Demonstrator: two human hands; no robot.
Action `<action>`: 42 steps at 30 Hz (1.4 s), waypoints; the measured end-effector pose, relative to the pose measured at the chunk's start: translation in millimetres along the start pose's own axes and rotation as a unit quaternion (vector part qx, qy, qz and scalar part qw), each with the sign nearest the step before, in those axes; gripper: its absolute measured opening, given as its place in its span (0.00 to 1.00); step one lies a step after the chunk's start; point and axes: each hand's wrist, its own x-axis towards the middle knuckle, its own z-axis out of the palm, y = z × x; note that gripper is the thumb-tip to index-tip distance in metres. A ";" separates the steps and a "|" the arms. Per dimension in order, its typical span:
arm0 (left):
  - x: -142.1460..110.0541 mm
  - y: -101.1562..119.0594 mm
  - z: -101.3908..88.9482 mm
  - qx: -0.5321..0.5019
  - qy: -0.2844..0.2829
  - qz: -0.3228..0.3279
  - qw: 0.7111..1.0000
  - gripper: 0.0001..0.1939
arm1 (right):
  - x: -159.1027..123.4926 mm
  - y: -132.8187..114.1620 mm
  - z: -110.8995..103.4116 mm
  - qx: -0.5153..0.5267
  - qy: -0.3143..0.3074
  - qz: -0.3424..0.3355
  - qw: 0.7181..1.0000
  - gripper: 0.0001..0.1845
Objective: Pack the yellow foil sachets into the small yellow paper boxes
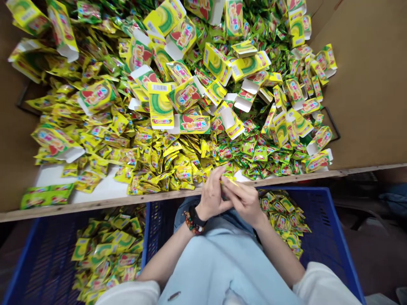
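My left hand [212, 195] and my right hand [244, 200] meet at the front edge of the table, fingers bent and closed together. A small yellow pack [234, 182] shows as a thin strip at my right fingertips; the fingers cover most of it, so I cannot tell whether it is a box or a sachet. Just beyond my hands lie heaped yellow sachets [182, 171] and, to their right, green sachets [251, 148]. Printed yellow-green boxes, among them one marked TWINS [194, 124], lie scattered over the heap, several with white flaps open.
A wooden edge [104, 204] runs along the table front. Under it stand a left blue crate [30, 258] and a right blue crate [337, 237], both holding yellow-green packs. Cardboard walls [365, 93] flank the heap. A green strip of sachets [47, 196] lies at the left corner.
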 end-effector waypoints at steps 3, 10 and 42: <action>3.4 2.7 -33.6 0.107 0.011 0.000 0.994 0.30 | -25.1 12.6 -45.7 -0.198 0.023 0.131 0.971 0.15; 17.9 -5.9 -55.4 0.241 0.007 -0.030 0.970 0.05 | -0.8 39.8 -18.4 -0.192 -0.040 0.125 0.973 0.11; 26.6 20.3 -4.6 -0.292 0.070 -0.311 0.902 0.18 | 27.3 20.3 21.7 0.258 0.137 0.251 0.923 0.17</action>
